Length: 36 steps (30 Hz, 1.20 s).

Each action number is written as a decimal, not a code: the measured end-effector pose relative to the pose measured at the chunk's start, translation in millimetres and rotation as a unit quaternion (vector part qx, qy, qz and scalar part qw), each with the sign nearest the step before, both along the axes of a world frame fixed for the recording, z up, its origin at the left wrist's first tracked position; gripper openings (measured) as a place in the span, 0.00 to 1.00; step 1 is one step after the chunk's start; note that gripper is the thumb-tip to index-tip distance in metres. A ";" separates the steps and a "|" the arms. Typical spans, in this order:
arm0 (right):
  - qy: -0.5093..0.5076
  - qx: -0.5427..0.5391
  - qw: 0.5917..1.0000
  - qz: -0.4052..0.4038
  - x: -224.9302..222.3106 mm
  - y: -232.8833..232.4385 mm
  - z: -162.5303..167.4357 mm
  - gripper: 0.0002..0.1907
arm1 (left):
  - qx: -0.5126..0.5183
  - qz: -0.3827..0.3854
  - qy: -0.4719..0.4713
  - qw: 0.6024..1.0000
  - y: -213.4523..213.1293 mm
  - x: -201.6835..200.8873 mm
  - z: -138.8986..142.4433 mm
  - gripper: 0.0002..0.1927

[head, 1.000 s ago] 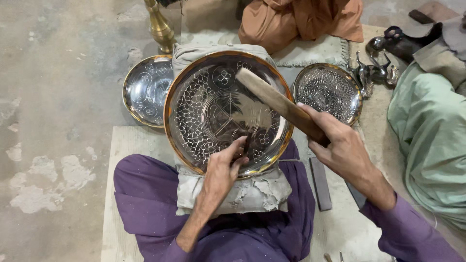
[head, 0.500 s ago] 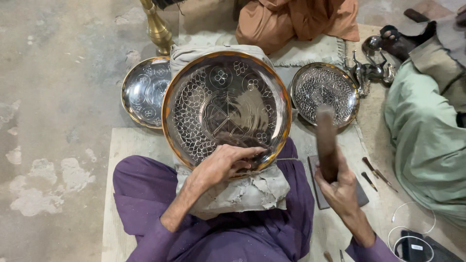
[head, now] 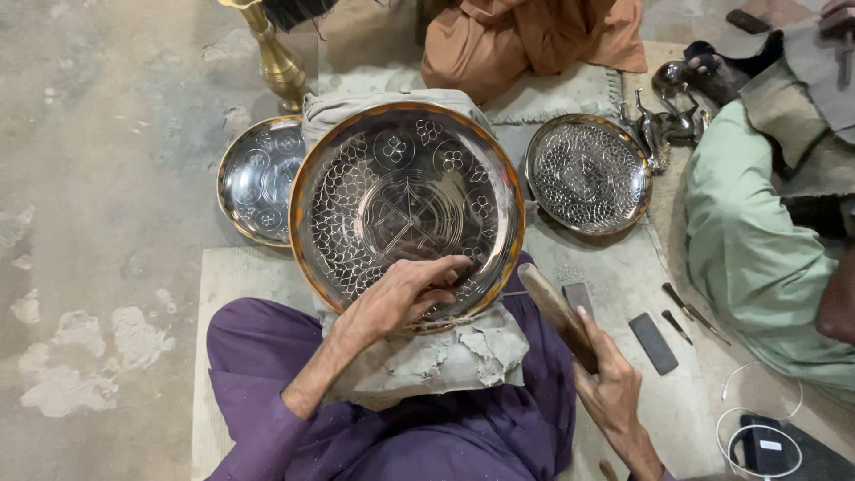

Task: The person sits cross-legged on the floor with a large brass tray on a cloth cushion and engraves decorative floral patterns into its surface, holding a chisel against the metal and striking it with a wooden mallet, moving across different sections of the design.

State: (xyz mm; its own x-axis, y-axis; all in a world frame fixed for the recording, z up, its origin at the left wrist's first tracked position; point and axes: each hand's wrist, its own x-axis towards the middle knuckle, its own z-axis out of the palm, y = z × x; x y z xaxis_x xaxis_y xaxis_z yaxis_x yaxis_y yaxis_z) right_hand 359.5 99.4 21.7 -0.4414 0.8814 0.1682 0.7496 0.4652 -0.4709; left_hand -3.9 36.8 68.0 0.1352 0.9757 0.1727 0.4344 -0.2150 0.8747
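Large engraved metal plate [head: 405,209] lies propped on a cracked, cloth-wrapped block [head: 436,356] in the seated person's lap; judged rigid, fairly heavy, slick when polished, best held by its rim; left hand [head: 401,294] rests on the lower rim, fingers curled, apparently pinching a small tool, though I cannot tell; right hand [head: 610,387] grips a wooden mallet [head: 557,312]; two smaller plates [head: 588,174] flank it, both holding nothing.

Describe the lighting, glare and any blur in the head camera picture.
Head view: soft, even light with no hard shadows; bright reflections sweep across the large engraved metal plate and the smaller plate to its left, washing out part of the pattern; the left hand on the plate is sharp, while the right hand and its wooden mallet are slightly soft.
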 end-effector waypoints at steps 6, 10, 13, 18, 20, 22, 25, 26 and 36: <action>-0.014 0.013 1.000 0.014 -4.8 0.1 7.4 0.48 | 0.007 -0.044 -0.003 0.999 7.1 1.4 0.1 0.29; -0.128 -0.035 0.991 -0.007 -5.7 4.3 11.5 0.48 | -0.023 -0.075 0.031 0.996 10.4 1.8 1.2 0.29; -0.089 -0.014 0.996 0.004 -9.2 7.6 13.1 0.47 | -0.034 -0.080 0.034 0.996 11.2 3.0 1.2 0.27; 0.189 0.004 0.981 0.041 -10.9 10.3 16.6 0.44 | -0.015 -0.087 0.043 0.995 10.3 2.7 -1.1 0.26; 0.019 0.117 0.991 0.066 -6.4 9.7 18.5 0.43 | -0.018 -0.097 0.051 0.994 10.4 2.0 -2.2 0.26; 0.007 0.130 0.990 0.052 -1.2 8.6 17.1 0.42 | -0.025 -0.108 0.054 0.992 10.7 1.6 -2.9 0.26; 0.094 0.088 0.991 0.034 5.4 6.4 6.0 0.41 | 0.000 -0.123 0.053 0.991 10.8 2.2 -2.9 0.27; 0.033 0.131 0.989 0.067 9.3 6.8 1.3 0.41 | -0.007 -0.123 0.070 0.990 11.0 3.0 -2.7 0.27; 0.017 0.221 0.972 0.072 24.0 -13.3 -47.6 0.36 | 0.068 -0.155 0.143 0.975 9.6 5.8 -3.1 0.30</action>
